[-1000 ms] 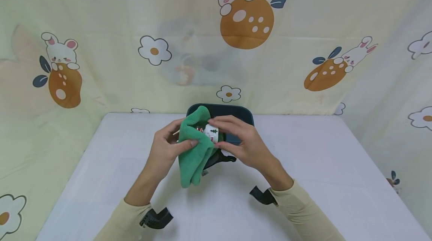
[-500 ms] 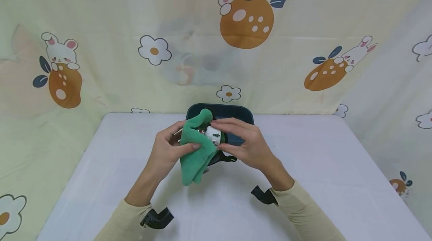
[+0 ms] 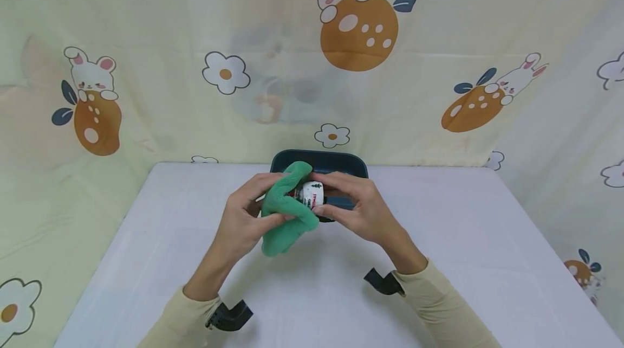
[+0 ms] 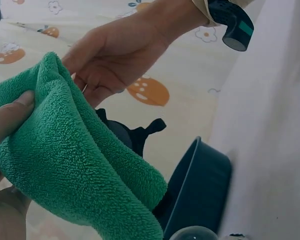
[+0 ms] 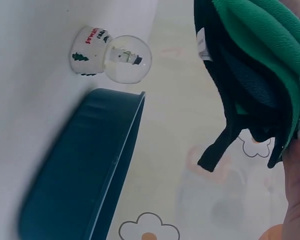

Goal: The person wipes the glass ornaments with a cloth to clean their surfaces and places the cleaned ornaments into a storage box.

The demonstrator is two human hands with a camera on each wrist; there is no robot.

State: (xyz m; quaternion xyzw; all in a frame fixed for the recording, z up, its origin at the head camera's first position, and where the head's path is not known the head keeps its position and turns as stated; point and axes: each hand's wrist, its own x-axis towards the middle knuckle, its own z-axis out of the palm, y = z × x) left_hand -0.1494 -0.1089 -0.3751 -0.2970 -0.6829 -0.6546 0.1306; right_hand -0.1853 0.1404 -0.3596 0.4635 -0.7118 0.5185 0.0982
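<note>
In the head view my left hand (image 3: 244, 215) grips a green plush cloth (image 3: 287, 212), thumb on its near side. The cloth lies around the dome end of a snow globe (image 3: 313, 194), and that end is mostly hidden. My right hand (image 3: 358, 204) pinches the globe's white base, printed with trees and red lettering. The right wrist view shows the cloth's dark inner side with a label and a black strap (image 5: 217, 150). From the left wrist view, the cloth (image 4: 75, 145) covers most of what the hands hold.
A dark teal basin (image 3: 346, 161) stands behind the hands at the table's back edge. Beside it on the white table (image 3: 429, 218), a second snow globe (image 5: 90, 52) with a snowman inside shows in the right wrist view. A patterned curtain (image 3: 273, 6) hangs behind the table.
The cloth's hanging end has risen and bunched nearer the hands. The globe's base has turned, so its red lettering now shows. The black strap has gone out of sight in the head view.
</note>
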